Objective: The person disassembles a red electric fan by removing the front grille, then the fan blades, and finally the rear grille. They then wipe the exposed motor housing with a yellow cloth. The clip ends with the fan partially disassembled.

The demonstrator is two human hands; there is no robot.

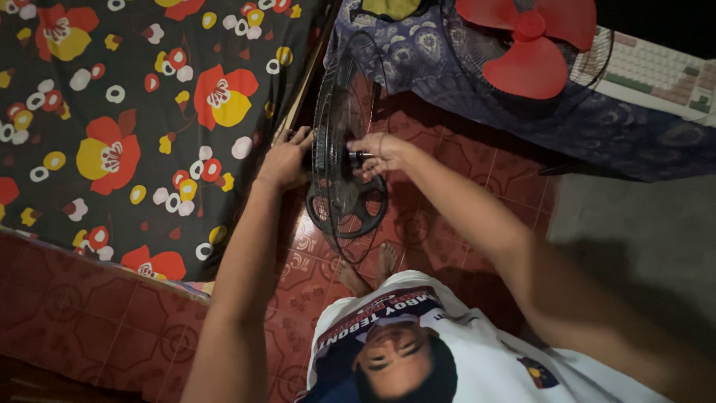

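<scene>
A black wire fan guard (344,112) stands on edge on the red tiled floor, its round hub (350,205) low down. My left hand (287,158) grips the guard's left rim from behind. My right hand (377,153) reaches in from the right, its fingers closed around the small centre shaft (356,157) of the fan. A red three-bladed fan blade (531,46) lies apart inside another wire guard (589,63) at the top right, on a blue patterned cloth.
A dark mattress with red and yellow flowers (134,127) fills the left side. A blue patterned cloth (597,127) covers the upper right, with a pale keyboard (656,75) on it. My bare feet (369,269) rest on the tiles below the fan. A grey floor patch (641,239) lies at right.
</scene>
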